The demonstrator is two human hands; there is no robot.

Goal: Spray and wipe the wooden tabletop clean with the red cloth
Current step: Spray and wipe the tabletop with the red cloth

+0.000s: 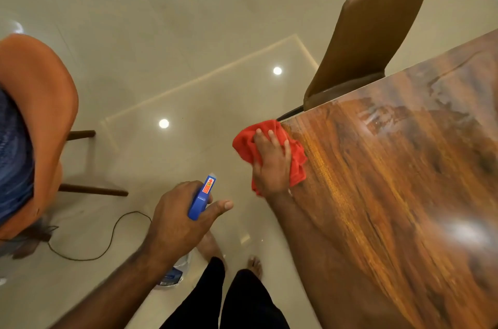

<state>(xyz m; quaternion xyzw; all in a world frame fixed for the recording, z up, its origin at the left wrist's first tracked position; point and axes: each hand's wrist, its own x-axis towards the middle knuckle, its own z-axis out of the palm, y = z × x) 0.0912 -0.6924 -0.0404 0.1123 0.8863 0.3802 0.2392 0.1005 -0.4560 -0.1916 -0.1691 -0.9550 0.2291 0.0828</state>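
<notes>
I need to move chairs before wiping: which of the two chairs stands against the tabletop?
The brown chair, its backrest right at the edge of the wooden tabletop; the orange chair stands apart on the floor.

Plain red for the cloth (244, 144). Streaked orange-brown grain across the surface (390, 194) right of the cloth. Blue with a red-orange label for the spray bottle (199, 202) left of the cloth.

Head cam, wide-angle, looks steeply down onto tabletop (390, 194) corner & floor (161, 59).
</notes>
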